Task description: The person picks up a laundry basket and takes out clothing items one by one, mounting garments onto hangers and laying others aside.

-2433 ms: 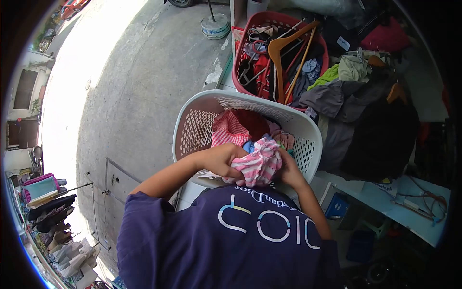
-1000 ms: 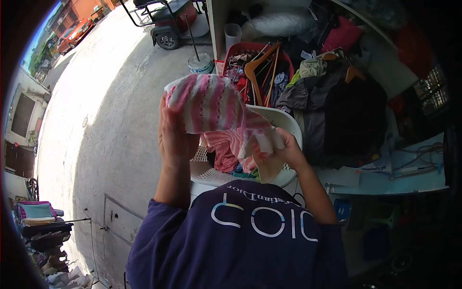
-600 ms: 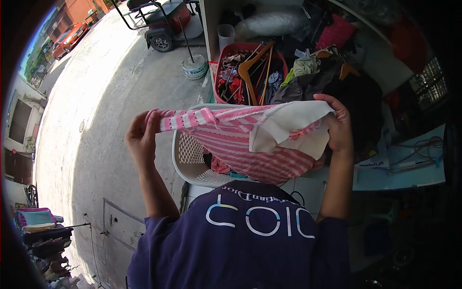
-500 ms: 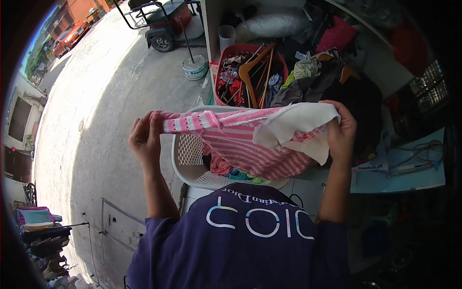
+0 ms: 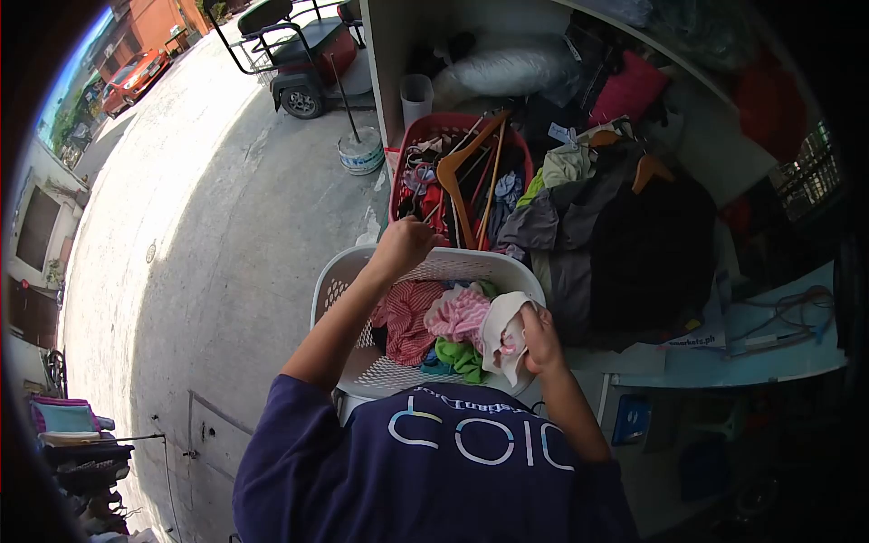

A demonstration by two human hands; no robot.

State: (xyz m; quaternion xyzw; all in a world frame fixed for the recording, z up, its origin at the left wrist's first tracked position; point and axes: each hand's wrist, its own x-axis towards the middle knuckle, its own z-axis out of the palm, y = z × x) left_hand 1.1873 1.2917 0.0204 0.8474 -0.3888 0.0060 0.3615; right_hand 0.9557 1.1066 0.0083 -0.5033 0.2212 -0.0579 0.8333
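Observation:
My right hand (image 5: 536, 339) grips the white edge of a pink-and-white striped garment (image 5: 460, 312), whose rest is bunched down in the white laundry basket (image 5: 330, 281). Under and beside it lie a red striped cloth (image 5: 407, 312) and a bright green cloth (image 5: 460, 359). Reaching past the basket's far rim, my left hand (image 5: 407, 246) is at the near edge of a red basket (image 5: 396, 185) filled with clothes and hangers. Its fingers are curled closed, and what they hold, if anything, is hidden. A wooden hanger (image 5: 453, 181) sticks up just to its right.
Dark clothes (image 5: 634, 244) are piled to the right, with another wooden hanger (image 5: 650, 170) on top. A light blue board (image 5: 760, 330) with a coiled cord lies farther right. On the concrete at left stands a pole in a round base (image 5: 360, 152), near a parked vehicle (image 5: 312, 68).
My left hand has let go of the striped garment and moved right and forward to the red basket. My right hand has lowered the garment into the white basket, still holding its white edge.

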